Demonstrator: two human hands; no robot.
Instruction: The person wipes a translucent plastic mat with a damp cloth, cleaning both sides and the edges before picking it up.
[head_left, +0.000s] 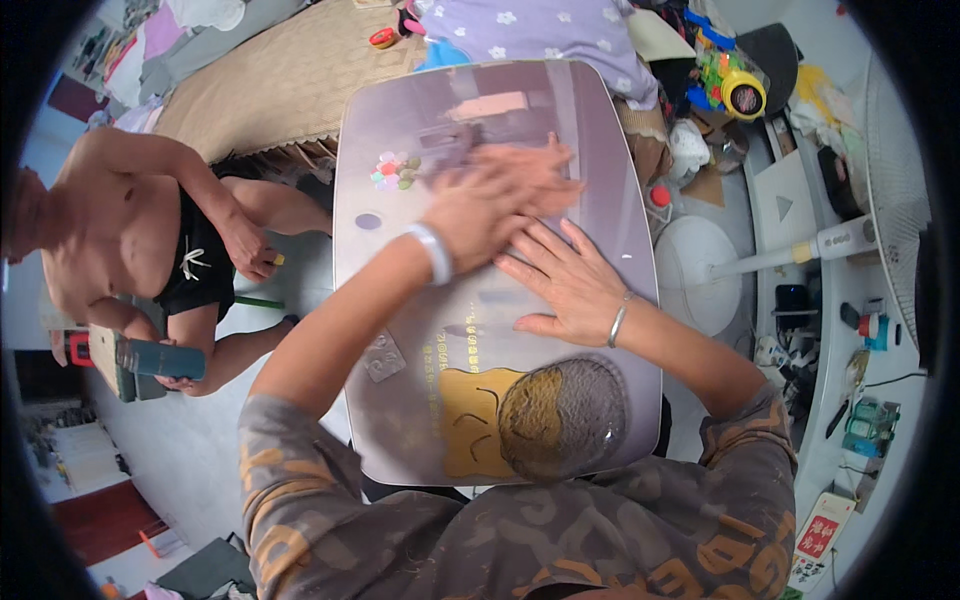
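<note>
My left hand (476, 214), blurred and wearing a white wristband, presses on a crumpled salmon-coloured cloth (544, 172) on the low table (607, 217). Beside it, my right hand (574, 285) lies palm down on the tabletop with fingers spread, a silver bangle at the wrist. Its fingertips meet the edge of my left hand. Left of the cloth is a flower-shaped cluster of coloured pieces (394, 171). Close to my body a clear, textured round object (566, 416) covers part of a printed yellow figure (469, 424). A small clear moulded tray (384, 356) lies near the left edge.
A seated person (142, 225) at the left holds a blue-green bottle (165, 360). Beyond the table is a bed with a woven mat (277, 82) and a purple flowered cloth (525, 30). A standing fan's white base (694, 274) is close on the right, near a yellow-lidded jar (742, 94).
</note>
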